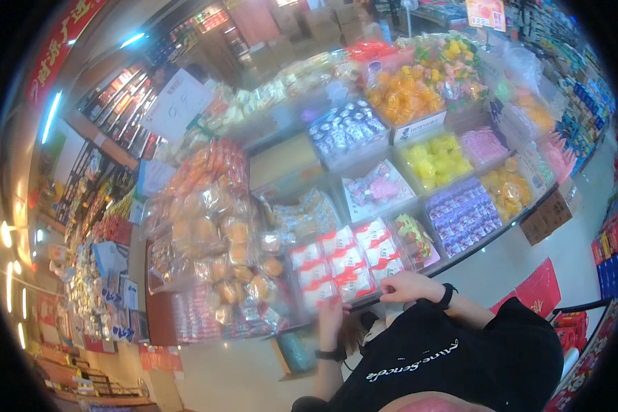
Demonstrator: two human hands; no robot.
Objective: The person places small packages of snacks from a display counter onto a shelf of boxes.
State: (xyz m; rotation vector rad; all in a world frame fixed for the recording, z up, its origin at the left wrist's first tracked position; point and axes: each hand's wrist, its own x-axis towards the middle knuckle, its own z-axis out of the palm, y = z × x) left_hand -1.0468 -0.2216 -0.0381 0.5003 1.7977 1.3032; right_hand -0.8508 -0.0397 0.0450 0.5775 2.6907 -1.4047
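My left hand (331, 313) is at the near edge of a compartment of white-and-red packets (347, 265), its fingertips close to the front row. Whether those fingers pinch a packet is too blurred to tell. At the same compartment's near right corner is my right hand (406, 286), with curled fingers whose undersides are hidden. The packets lie in neat rows. Beside them on the right, a narrow compartment holds green-and-yellow wrapped items (414, 236). To the left, clear-wrapped round buns or cakes (232, 257) are heaped.
Purple packets (463, 216), yellow wrapped items (435, 160) and blue-and-white wrapped pieces (346, 123) fill other compartments. Orange wrapped items (406, 98) sit farther back. A bare-bottomed compartment (283, 162) lies left of the middle. A cardboard box (546, 219) juts out below the display's right edge.
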